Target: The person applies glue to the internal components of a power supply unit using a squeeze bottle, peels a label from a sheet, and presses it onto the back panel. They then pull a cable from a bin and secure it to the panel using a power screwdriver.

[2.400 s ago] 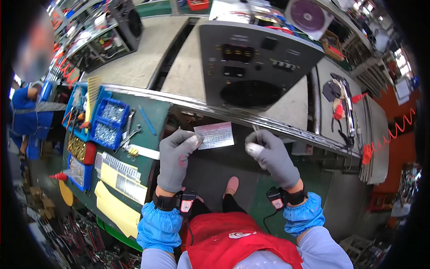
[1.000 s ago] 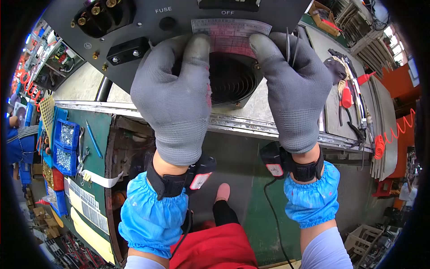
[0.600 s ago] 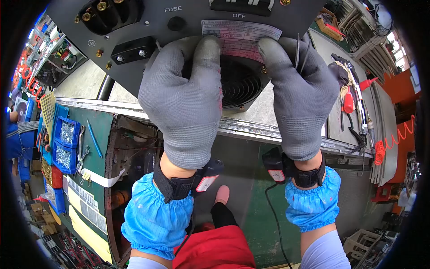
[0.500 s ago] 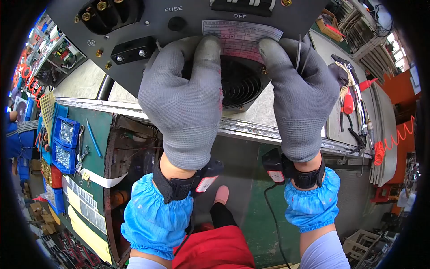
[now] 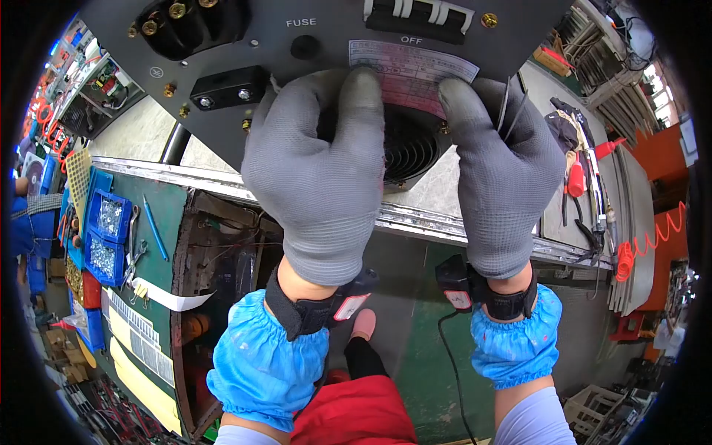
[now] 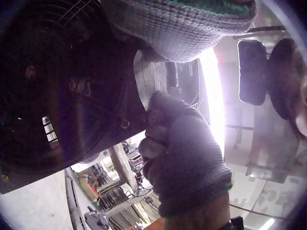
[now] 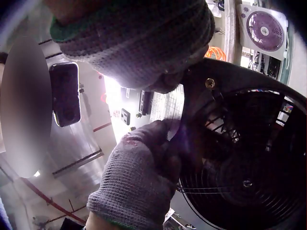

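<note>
A printed label (image 5: 411, 70), whitish above and pinkish below, lies against or just before a dark panel (image 5: 319, 74), under the word OFF and above a round fan grille (image 5: 408, 152). My gloved left hand (image 5: 319, 178) pinches its left part, thumb in front. The gloved right hand (image 5: 508, 178) pinches the right end and keeps thin metal tweezers (image 5: 504, 107) between its fingers. Both wrist views show the label (image 6: 149, 79) (image 7: 168, 108) bowed between the hands. Whether its back touches the panel, I cannot tell.
Blue bins (image 5: 106, 256) of small metal parts, a blue pen (image 5: 156, 227) and wrenches lie on the green bench at left. A metal rail (image 5: 423, 222) runs below the panel. Red-handled tools (image 5: 576, 178) lie at right.
The label, earlier in my left hand below the panel, is now up at its face with both hands pinching it. Over the last half second, panel and hands shift slightly right and down in view.
</note>
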Tool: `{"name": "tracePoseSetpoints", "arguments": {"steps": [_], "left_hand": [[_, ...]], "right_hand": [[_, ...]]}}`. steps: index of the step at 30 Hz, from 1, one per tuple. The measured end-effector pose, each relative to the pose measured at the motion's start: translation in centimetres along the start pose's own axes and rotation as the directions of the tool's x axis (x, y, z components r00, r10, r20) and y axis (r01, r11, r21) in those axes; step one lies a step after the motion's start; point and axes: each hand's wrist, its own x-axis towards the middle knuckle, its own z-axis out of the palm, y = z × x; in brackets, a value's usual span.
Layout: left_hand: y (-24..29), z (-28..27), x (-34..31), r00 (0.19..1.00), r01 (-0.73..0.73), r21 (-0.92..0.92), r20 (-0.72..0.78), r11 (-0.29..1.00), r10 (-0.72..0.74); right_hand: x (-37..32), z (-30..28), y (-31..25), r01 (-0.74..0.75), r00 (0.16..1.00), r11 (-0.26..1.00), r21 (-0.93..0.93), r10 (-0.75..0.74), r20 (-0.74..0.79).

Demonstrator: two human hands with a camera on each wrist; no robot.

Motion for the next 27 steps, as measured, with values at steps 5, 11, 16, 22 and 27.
{"name": "tracePoseSetpoints", "arguments": {"steps": [5,11,16,22,27], "left_hand": [[0.6,0.1,0.2,0.999,-0.037,0.233,0.019,0.972,0.033],[0.0,-2.4,-1.4,0.844,0.534,-0.218,0.073,0.817,-0.531],[0.9,-2.9,-1.7,0.709,0.653,-0.757,0.614,-0.006,-0.347],[3.1,3.8,-1.8,0.570,0.814,-0.496,0.782,0.303,-0.250],[1.5,0.3,-0.8,0.553,0.830,-0.532,0.751,0.167,-0.361]], "right_hand": [[-0.1,0.3,0.4,-0.021,0.999,0.999,0.044,0.023,-0.045],[-1.9,-0.8,0.6,-0.107,0.972,0.963,0.246,0.153,-0.179],[-0.8,-2.7,1.1,-0.498,0.862,0.801,0.334,0.498,0.091],[-0.1,-4.2,2.7,-0.512,0.840,0.828,0.228,0.427,0.334],[0.4,-3.9,0.9,-0.668,0.732,0.723,0.178,0.594,0.334]]}}
